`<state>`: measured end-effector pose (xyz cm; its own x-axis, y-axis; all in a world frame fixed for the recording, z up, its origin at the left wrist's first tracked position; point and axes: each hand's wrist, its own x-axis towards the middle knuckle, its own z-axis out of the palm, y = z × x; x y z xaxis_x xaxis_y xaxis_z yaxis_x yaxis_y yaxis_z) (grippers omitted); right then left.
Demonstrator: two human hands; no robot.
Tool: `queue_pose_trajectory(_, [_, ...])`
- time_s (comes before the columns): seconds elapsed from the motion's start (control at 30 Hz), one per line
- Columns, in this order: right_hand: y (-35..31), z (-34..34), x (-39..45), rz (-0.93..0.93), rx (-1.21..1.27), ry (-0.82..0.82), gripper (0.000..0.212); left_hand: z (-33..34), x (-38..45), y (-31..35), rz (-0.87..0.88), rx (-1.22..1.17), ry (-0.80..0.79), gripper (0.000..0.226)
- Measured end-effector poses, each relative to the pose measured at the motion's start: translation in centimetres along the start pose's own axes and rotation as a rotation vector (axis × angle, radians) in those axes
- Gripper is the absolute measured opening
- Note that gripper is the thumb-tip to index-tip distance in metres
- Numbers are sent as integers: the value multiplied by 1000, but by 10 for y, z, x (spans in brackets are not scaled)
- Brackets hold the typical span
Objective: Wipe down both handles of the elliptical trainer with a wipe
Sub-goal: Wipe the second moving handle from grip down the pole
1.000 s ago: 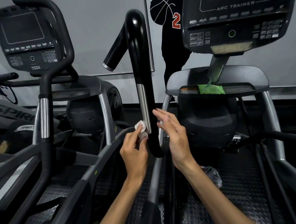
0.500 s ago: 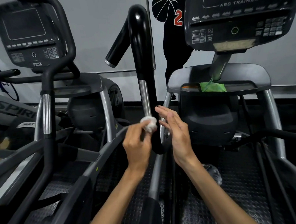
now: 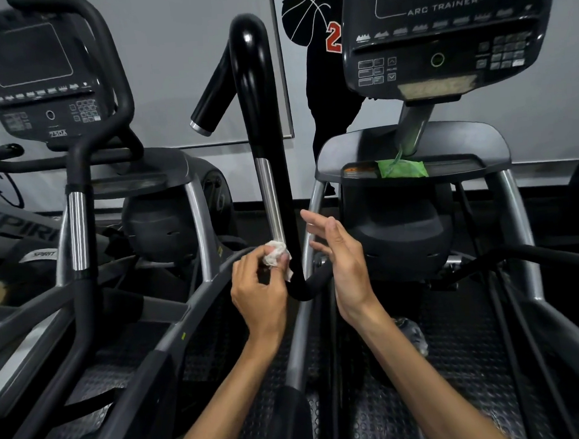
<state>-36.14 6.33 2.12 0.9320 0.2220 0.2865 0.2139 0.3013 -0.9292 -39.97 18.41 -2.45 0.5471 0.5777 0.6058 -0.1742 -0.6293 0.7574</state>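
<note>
Your left hand point(image 3: 261, 288) pinches the crumpled white wipe point(image 3: 276, 253) against the lower end of the black left handle point(image 3: 259, 120), just below its metal sensor strip point(image 3: 269, 200). Your right hand point(image 3: 344, 260) is flat-fingered beside the handle, holding nothing. Risk: the small wad may slip from the pinch or miss the handle's far side. The right handle is out of frame. The green packet point(image 3: 403, 169) on the console shelf is unreadable.
</note>
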Motion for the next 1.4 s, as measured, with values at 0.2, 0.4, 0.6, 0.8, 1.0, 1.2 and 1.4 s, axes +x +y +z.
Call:
queue_pose_trajectory(0.2, [3,9,0,14,20,16,51,-6,6,2,-106,-15,-53,12])
queue_pose_trajectory(0.4, [6,10,-1,27,23,42,50,-12,8,12,-133,-50,-88,18])
queue_pose_trajectory(0.6, [8,14,-2,23,23,40,44,-9,16,-1,-261,-78,-131,18])
queue_pose_trajectory(0.8, [8,13,-2,6,35,92,39,-8,-7,12,-144,-23,-43,13])
queue_pose_trajectory(1.0, [10,10,-4,14,65,134,42,6,-6,0,345,288,38,12])
queue_pose_trajectory(1.2, [9,-2,-7,26,37,180,33,6,-2,2,250,237,63,17])
queue_pose_trajectory(1.4, [7,8,-15,-78,-21,224,22,-25,26,45,36,-64,-132,13])
